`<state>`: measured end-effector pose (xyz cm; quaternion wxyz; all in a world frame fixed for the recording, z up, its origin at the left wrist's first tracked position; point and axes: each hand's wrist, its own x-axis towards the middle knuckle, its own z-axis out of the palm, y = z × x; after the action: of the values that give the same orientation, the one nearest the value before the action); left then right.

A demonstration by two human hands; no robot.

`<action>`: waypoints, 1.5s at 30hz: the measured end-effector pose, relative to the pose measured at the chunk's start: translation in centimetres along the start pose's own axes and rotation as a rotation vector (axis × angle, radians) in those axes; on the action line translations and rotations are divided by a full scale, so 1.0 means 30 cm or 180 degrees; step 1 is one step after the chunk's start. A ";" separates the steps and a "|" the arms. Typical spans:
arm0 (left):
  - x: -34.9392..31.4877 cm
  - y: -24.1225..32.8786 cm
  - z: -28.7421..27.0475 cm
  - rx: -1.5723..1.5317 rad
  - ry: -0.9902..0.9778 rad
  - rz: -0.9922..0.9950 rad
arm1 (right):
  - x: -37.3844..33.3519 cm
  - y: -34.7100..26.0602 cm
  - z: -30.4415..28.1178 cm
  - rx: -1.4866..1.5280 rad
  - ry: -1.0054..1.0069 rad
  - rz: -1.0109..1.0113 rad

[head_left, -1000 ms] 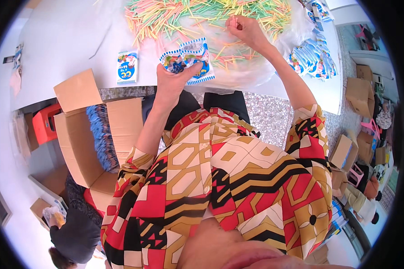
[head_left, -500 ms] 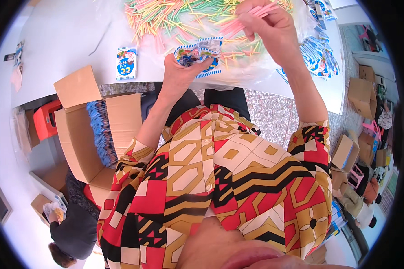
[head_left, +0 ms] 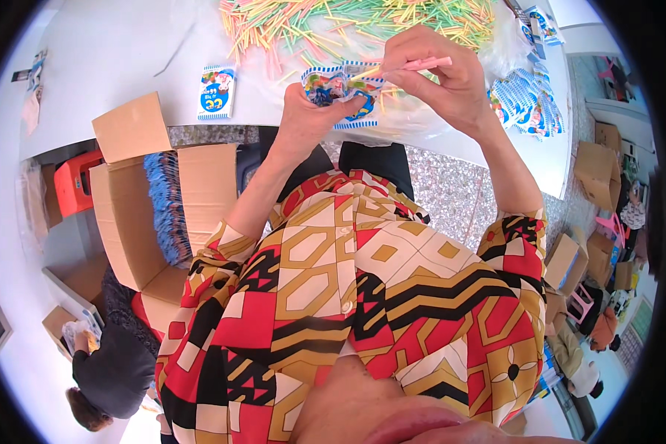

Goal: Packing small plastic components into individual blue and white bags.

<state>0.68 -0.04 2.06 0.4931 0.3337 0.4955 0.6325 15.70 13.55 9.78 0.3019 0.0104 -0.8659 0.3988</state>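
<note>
My left hand (head_left: 303,124) grips a small blue-and-white printed packet (head_left: 361,112), its mouth held apart and colourful contents or print showing inside. Close beside that mouth, on its right, my right hand (head_left: 445,83) pinches a few thin pink sticks (head_left: 431,64). A yellowish stick end points from those fingers toward the packet; whether its tip is inside I cannot tell. Beyond both hands spreads a large heap of pink, yellow and green sticks (head_left: 392,16) on clear plastic. One flat packet (head_left: 216,92) of the same print lies left of my left hand.
More flat packets (head_left: 529,102) lie fanned out at the table's right side. An open cardboard box (head_left: 122,222) stands below the table (head_left: 126,66) at the left, with blue packets (head_left: 166,211) inside. A red plastic stool (head_left: 74,185) is beside it. A person (head_left: 118,366) works at the lower left.
My right hand has come down and left with the sticks, from over the heap to the packet's mouth. Fewer pink sticks show in its fingers. The left hand keeps hold of the packet.
</note>
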 end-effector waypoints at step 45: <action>0.034 0.013 0.022 -0.0305 0.0111 0.0355 | -0.019 0.037 0.047 0.0988 0.0738 0.1495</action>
<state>0.88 1.12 2.55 0.4638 0.3256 0.4538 0.6877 15.15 13.19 8.03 0.2930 -0.1896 -0.7330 0.5838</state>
